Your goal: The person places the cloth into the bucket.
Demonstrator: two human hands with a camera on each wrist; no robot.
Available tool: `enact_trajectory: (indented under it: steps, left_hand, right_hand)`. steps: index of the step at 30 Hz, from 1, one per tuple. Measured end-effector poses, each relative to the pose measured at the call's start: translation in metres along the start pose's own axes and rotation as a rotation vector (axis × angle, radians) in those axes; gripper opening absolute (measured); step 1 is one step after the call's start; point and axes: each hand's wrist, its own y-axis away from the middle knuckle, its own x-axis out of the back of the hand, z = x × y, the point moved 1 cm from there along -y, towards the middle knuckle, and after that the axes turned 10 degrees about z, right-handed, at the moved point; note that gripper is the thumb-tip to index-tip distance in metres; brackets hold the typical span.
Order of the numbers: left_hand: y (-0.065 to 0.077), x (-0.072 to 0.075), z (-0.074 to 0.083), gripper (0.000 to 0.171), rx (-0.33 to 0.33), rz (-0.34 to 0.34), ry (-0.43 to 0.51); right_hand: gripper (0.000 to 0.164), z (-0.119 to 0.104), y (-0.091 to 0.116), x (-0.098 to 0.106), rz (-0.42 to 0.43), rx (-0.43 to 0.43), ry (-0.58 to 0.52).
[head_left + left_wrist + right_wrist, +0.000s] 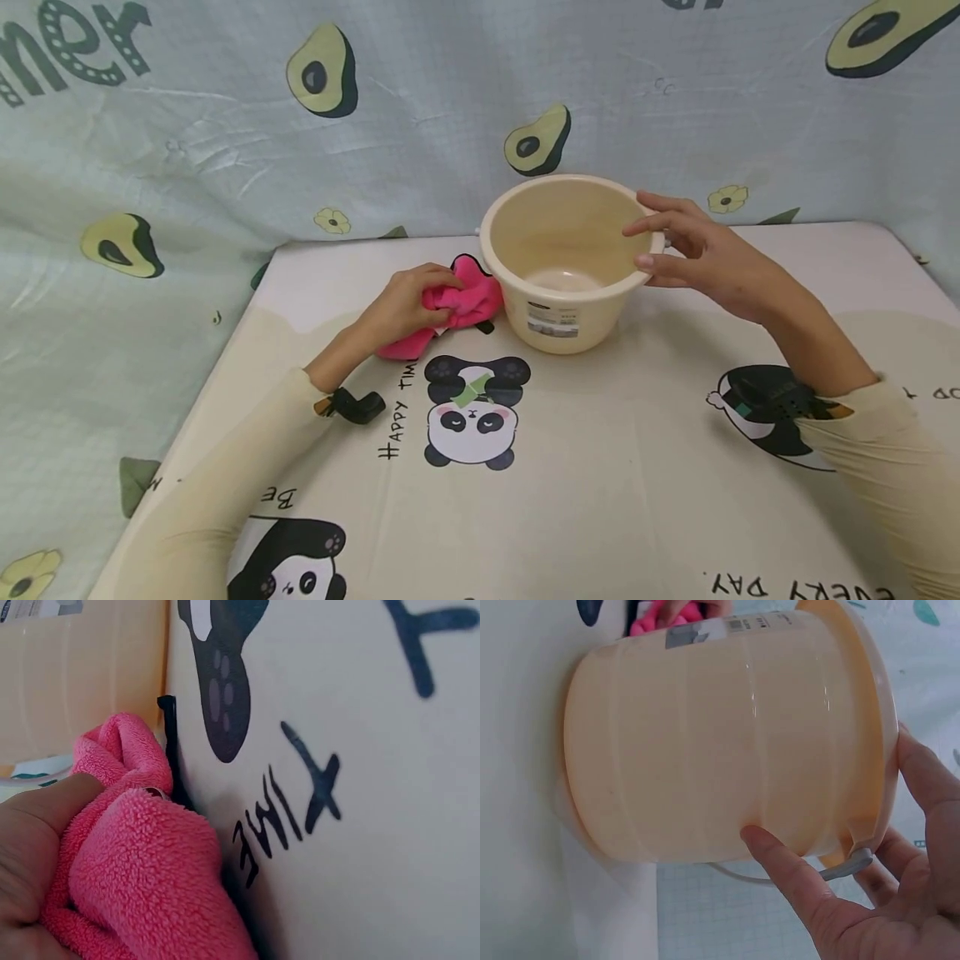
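A pink fuzzy cloth [476, 296] lies bunched on the table, left of a cream plastic bucket [566, 321]. My left hand [405, 304] grips the cloth, fingers and thumb sunk into its folds. Close up in the left wrist view, the cloth [150, 870] shows thick pile, and one end lies against the bucket's lower side. My right hand [697, 250] holds the bucket's right rim, with fingertips reaching over into the opening. In the right wrist view a digit presses on the bucket's outer wall [697, 757], near the grey handle [847, 866]. The bucket's inside is bare.
A pale tablecloth [585, 475] printed with pandas and lettering covers the table. Behind it hangs a light curtain [420, 108] with avocado prints, close to the bucket. Dark wrist devices [358, 407] show at both sleeves.
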Motion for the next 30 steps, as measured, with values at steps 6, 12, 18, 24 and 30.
enact_trajectory:
  steps: [6,12,18,24,30]
  left_hand:
    - [0.002,0.017,0.001,0.038,0.039,0.104,0.012]
    - [0.004,0.047,0.007,0.037,0.044,0.287,0.053]
    - [0.007,0.059,0.017,0.038,0.061,0.376,0.128]
    - [0.008,0.063,0.031,0.04,0.051,0.444,0.187]
    - [0.006,0.067,0.042,0.042,0.034,0.478,0.2]
  right_hand:
    - [0.049,0.001,0.001,-0.001,0.004,-0.001,-0.025]
    - [0.048,-0.001,0.0,-0.001,0.002,0.004,-0.032]
    - [0.049,-0.001,-0.001,-0.001,0.002,0.005,-0.018]
    - [0.049,-0.001,0.0,0.0,-0.001,0.005,-0.027]
    - [0.047,-0.001,0.0,0.0,-0.004,0.003,-0.044]
